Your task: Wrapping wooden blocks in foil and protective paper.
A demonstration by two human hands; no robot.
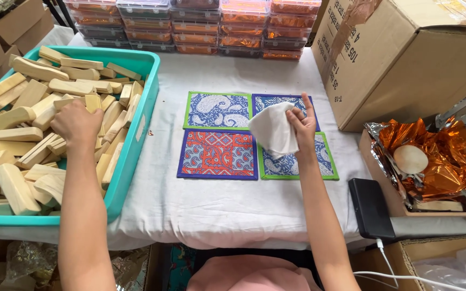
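Note:
My left hand (75, 123) reaches into a teal plastic bin (145, 94) full of pale wooden blocks (25, 116), its fingers closed around a block. My right hand (303, 125) holds a white cloth (272, 128) above patterned square mats (217, 153) laid on the white-covered table (211, 210). One mat is red and orange with a blue border; the others are blue paisley, two with green borders. The cloth hides part of the right-hand mats.
A big cardboard box (400, 59) stands at the right. Below it a low box holds orange foil (438, 156) and a pale round object (410, 159). A black device (370, 207) with a white cable lies near the front edge. Stacked clear containers (200, 27) line the back.

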